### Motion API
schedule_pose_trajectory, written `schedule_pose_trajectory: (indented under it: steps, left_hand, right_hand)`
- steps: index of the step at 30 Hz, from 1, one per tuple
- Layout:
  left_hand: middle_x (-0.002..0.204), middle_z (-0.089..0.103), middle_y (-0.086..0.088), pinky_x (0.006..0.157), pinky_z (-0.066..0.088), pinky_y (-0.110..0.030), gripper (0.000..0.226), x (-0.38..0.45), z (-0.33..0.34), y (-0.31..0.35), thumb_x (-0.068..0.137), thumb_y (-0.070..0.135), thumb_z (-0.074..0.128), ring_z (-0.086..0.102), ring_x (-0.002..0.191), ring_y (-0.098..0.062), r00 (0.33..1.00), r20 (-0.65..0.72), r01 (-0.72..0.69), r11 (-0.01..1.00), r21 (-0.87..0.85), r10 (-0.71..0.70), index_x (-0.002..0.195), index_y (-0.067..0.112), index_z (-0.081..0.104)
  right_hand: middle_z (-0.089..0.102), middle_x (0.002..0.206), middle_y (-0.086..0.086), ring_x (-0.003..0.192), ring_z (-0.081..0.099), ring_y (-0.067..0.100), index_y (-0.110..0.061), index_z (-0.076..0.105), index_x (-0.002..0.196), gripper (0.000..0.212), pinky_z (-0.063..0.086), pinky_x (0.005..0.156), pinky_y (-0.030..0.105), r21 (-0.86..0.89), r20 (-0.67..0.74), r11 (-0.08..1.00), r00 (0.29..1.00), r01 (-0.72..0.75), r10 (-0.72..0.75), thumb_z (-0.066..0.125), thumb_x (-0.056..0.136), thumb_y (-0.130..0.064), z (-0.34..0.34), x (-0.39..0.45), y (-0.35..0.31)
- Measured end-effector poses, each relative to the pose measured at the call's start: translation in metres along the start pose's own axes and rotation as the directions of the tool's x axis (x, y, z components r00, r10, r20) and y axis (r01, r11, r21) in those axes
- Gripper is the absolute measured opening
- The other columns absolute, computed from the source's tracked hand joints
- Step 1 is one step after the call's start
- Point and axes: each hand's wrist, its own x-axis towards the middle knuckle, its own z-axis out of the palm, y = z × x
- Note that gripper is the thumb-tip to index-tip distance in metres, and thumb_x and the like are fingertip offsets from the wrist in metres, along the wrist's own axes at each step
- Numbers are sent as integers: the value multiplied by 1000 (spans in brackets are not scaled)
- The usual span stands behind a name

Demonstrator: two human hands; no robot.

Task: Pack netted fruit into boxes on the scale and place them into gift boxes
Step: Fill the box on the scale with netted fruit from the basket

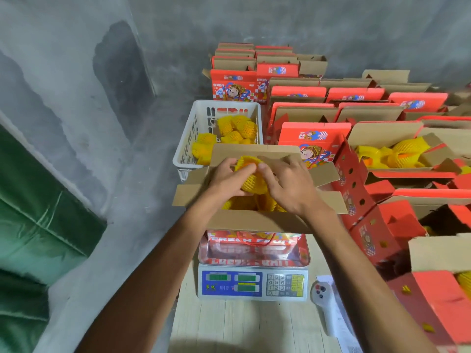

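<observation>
Over the open box [254, 220] (on the scale [253, 284]), both hands [257, 183] grip one netted fruit [251, 179].

A: Identify the support surface.
B: A pale wooden board [244, 324]. On it rests a digital scale [253, 284]. Just right of the scale lies a white handheld device [325, 304], resting partly on paper [341, 319].
A: And beyond?
B: Concrete floor [142, 161] bears the white basket [186, 149].
</observation>
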Motion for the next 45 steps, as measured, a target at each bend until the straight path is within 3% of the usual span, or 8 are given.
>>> schedule_pose_trajectory:
  steps: [2,4,9,12,15,19,31,45]
  left_hand:
    - [115,72,-23,79,64,-47,31,-2,-8,1,100,27,62,73,104,-32,989,138,74,984,-163,-51,122,5,61]
    - [114,75,-19,78,63,-43,32,-6,-13,1,105,31,55,73,106,-29,977,200,114,970,-216,-70,124,6,61]
    - [147,57,5,115,40,-45,59,-12,-33,-3,102,63,41,50,138,-18,992,81,-120,926,357,97,147,27,53]
    - [119,65,20,107,48,-42,42,-22,-54,-13,101,57,50,61,119,-8,985,32,-167,906,389,168,130,31,65]
    - [116,70,10,108,50,-45,25,-31,-62,-27,103,35,60,64,115,-8,971,24,-234,932,278,237,121,21,70]
    - [115,72,-1,107,51,-48,23,-39,-69,-35,103,21,61,66,116,-16,956,-27,-282,941,185,292,121,9,71]
    - [110,76,6,104,53,-49,15,-51,-73,-38,100,30,64,70,110,-12,947,-34,-308,931,197,320,107,26,76]
    - [112,76,0,104,53,-45,16,-64,-69,-28,103,23,62,69,110,-15,932,19,-356,906,229,362,112,16,74]
  right_hand:
    - [52,150,3,140,40,24,-29,43,152,55,28,116,37,186,225,982,974,-17,-26,57,101,-43,-4,4,3]
    - [40,158,5,145,35,19,-24,30,158,82,24,117,26,268,340,962,939,-51,-45,75,90,-31,-1,9,1]
    - [60,134,6,123,56,24,-23,46,146,83,46,99,32,183,367,968,926,-169,93,86,74,-31,4,19,8]
    - [56,142,12,130,53,29,-23,46,148,83,45,104,36,-38,460,995,883,-87,95,85,75,-35,12,19,11]
    - [54,147,11,136,50,30,-21,44,151,75,41,110,32,-40,521,996,849,-77,87,79,85,-31,21,19,11]
    - [57,145,10,133,52,26,-19,46,151,65,41,107,31,50,476,991,875,-126,87,72,92,-22,18,24,11]
    - [68,130,9,119,63,21,-9,59,137,40,46,107,32,109,488,992,873,-71,9,63,98,-16,23,19,-1]
    - [73,115,8,108,68,24,-7,69,121,25,51,101,39,191,422,979,906,-75,-13,62,97,-9,22,28,2]
